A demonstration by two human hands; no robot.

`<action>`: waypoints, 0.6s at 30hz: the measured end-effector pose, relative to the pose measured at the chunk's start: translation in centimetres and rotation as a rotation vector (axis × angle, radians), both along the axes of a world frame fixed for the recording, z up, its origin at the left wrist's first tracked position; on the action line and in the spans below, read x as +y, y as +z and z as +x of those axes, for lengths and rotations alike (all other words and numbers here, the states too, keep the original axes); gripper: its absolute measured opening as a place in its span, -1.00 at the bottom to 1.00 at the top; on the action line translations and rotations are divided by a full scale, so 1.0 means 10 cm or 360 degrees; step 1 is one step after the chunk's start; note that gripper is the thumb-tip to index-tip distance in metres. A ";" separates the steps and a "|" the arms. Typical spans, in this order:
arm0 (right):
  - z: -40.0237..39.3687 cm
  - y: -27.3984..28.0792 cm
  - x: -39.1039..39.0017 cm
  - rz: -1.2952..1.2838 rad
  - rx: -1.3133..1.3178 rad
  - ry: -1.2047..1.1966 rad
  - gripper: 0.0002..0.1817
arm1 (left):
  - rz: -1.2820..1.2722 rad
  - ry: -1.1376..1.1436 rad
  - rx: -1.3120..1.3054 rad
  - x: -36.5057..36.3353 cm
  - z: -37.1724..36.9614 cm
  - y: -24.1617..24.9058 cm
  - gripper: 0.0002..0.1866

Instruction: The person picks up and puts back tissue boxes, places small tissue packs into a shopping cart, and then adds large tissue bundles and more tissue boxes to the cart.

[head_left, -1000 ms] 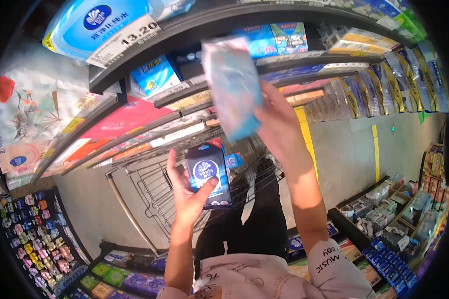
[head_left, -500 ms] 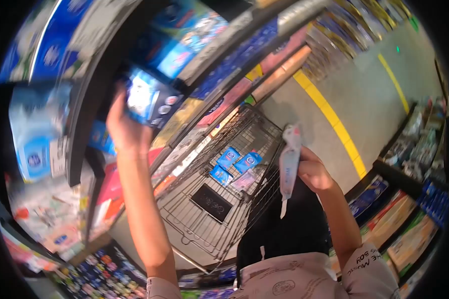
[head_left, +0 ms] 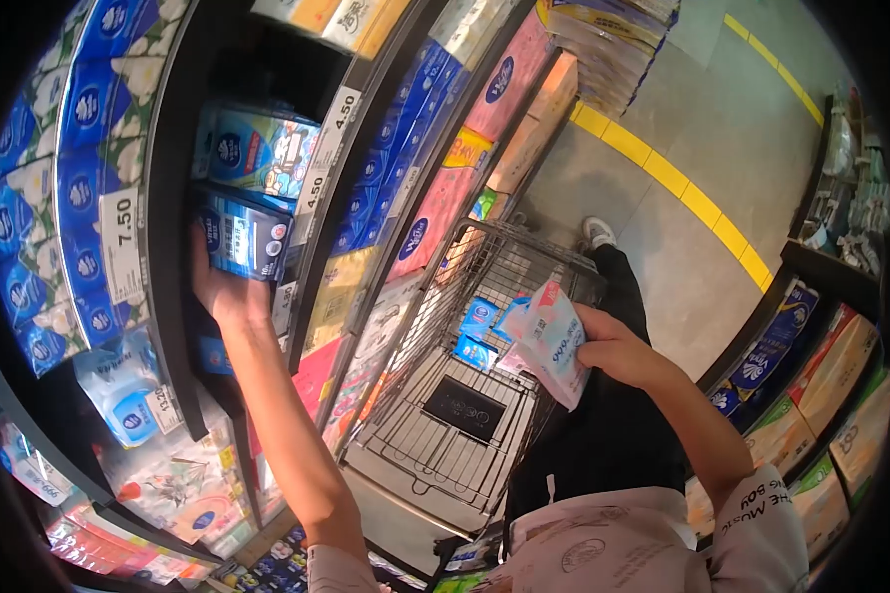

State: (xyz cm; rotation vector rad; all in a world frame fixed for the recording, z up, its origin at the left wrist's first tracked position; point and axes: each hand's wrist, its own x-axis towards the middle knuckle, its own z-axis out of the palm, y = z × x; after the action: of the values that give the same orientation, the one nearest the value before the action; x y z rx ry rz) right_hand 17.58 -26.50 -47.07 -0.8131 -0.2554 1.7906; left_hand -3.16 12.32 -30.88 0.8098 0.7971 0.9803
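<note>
On a shelf at the left, my left hand is closed around a dark blue pack, with its fingers partly hidden behind it. A light blue pack with cartoon print lies just beyond it on the same shelf. My right hand grips a white and pink pack by its right side, above the cart's edge. Below, the wire shopping cart holds several small blue packs and a pink one partly covered by the pack in my right hand.
Shelves of blue tissue packs with price tags rise at the left. Pink packs fill a shelf further along. A yellow floor line curves through the aisle. Another shelf with packs stands at the right.
My left hand has moved slightly left and down with the dark blue pack, now nearer the shelf. The pack in my right hand has turned from edge-on to show its broad face. The view has shifted.
</note>
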 end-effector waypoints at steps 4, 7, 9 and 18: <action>0.13 -0.02 -0.08 -0.0124 -0.0114 -0.0027 -0.19 | -0.0027 0.0016 -0.0001 0.03 0.07 -0.01 -0.46; 0.17 -0.05 -0.10 -0.0132 -0.0140 -0.0055 -0.21 | -0.0018 -0.0048 -0.0004 0.04 0.12 -0.02 -0.46; 0.13 -0.08 -0.08 -0.0120 -0.0118 -0.0070 -0.21 | 0.0055 0.0029 0.0079 0.00 0.22 -0.01 -0.47; -0.03 -0.10 -0.04 -0.0115 -0.0139 -0.0032 -0.18 | 0.0099 -0.0122 -0.0087 0.14 0.35 -0.10 -0.58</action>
State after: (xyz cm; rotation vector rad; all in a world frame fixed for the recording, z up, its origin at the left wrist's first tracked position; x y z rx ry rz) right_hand 17.26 -26.88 -48.08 -0.9436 -0.2399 1.7558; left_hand 0.34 13.74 -31.88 0.8577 0.6868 0.9589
